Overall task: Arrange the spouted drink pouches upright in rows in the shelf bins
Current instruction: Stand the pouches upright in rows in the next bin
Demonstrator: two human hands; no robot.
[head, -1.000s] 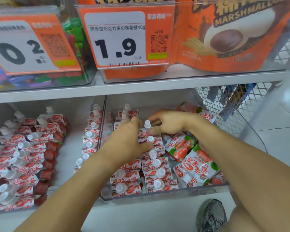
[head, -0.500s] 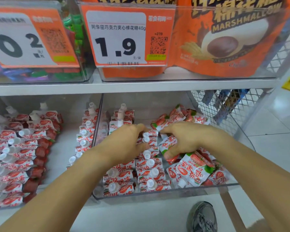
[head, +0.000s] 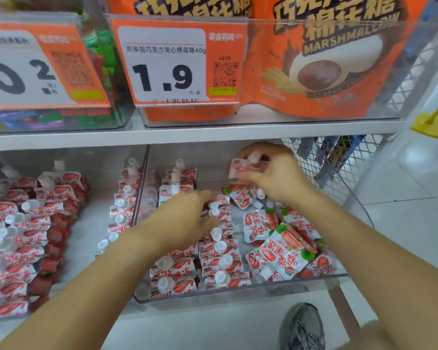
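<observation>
Head view: the right hand (head: 276, 178) is raised over the back of the clear bin (head: 238, 295), its fingers curled round a red-and-white spouted pouch (head: 248, 165) that it pinches by the upper part; the pouch is blurred and hangs clear of the pouches below. Directly beneath that grip lies a loose heap of strawberry pouches (head: 283, 243), tipped on their sides and overlapping, some with the spout pointing down. To the left of the grip and lower, the left hand (head: 187, 221) rests palm-down on the upright row of pouches (head: 220, 248), fingers bent over their white caps and pressing against them; whether it pinches any single one I cannot tell. A second upright row (head: 172, 274) stands just left of that, partly under the left forearm. Further left, beyond the bin wall, the neighbouring bin holds more rows of pouches (head: 23, 238). Above the right hand, on the upper shelf (head: 187, 133), sit an orange marshmallow bag (head: 326, 72) and a 1.9 price tag (head: 177, 64). A grey shoe (head: 302, 327) shows on the floor below.
</observation>
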